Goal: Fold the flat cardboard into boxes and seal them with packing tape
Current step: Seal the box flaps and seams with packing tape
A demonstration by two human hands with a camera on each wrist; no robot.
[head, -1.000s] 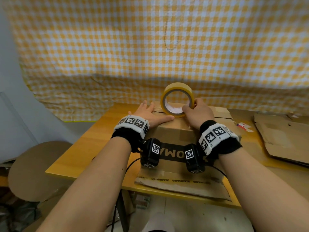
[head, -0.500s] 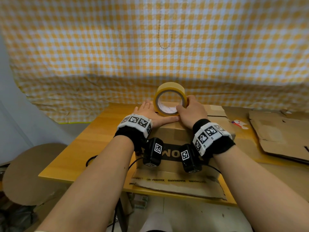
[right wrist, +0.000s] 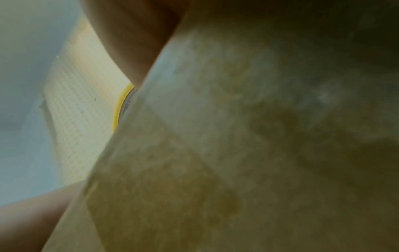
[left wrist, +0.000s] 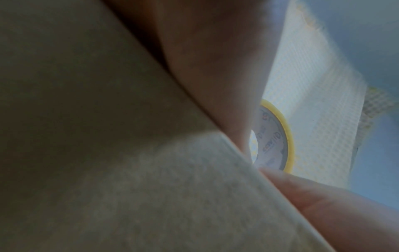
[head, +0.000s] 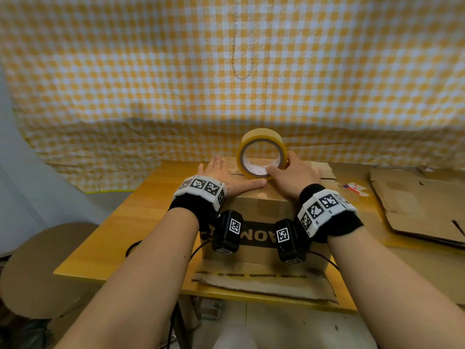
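A folded brown cardboard box with a black printed band stands on the wooden table. A yellow roll of packing tape stands on edge on the box top, near its far side. My right hand grips the roll, thumb inside the core and fingers on the outer rim. My left hand lies flat on the box top left of the roll, fingers straight, thumb pointing right. In the left wrist view the tape roll shows past the box edge; in the right wrist view only a sliver of the tape roll shows.
Flat cardboard sheets lie at the table's right. A torn cardboard strip lies under the box at the front edge. A checked yellow cloth hangs behind. A round cardboard piece sits lower left.
The roll and my right hand have moved away from me along the box top. My left hand has stayed flat on the box.
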